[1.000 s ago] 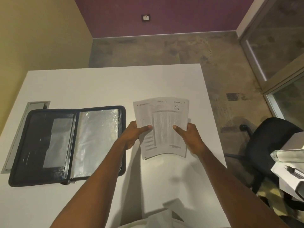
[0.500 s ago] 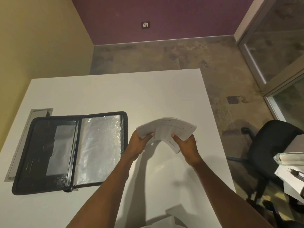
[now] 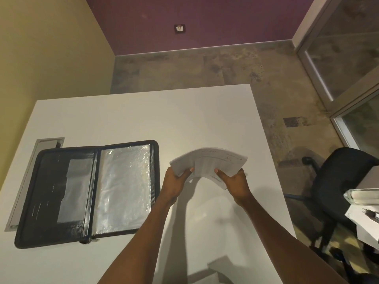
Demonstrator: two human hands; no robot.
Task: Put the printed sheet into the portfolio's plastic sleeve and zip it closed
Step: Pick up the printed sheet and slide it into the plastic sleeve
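Whereas a second ago the printed sheet point(image 3: 209, 160) faced the camera almost flat, it's now tipped away and bowed into an arch, so mostly the far edge and a foreshortened face show. Little has moved over the last half second. Left hand point(image 3: 176, 182) grips its near left corner and right hand point(image 3: 235, 184) its near right corner, thumbs on top; the fingers underneath are hidden. Sheet is held up off the table point(image 3: 143, 119), just right of the portfolio point(image 3: 51, 191) and not touching it. Portfolio hasn't moved: open flat, plastic sleeve point(image 3: 123, 187) on its right half, zip pull point(image 3: 89, 240) at the near edge by the spine. Read: this looks like a re-orient before insertion, not insertion itself. Nothing is in the sleeve yet, and the zip is untouched. I can't tell which sleeve edge is the open one because of glare. Next step probably needs the sheet carried left and one edge lined up with that opening. The bow could catch on the film. Office chair point(image 3: 338, 181) off to the right is irrelevant.
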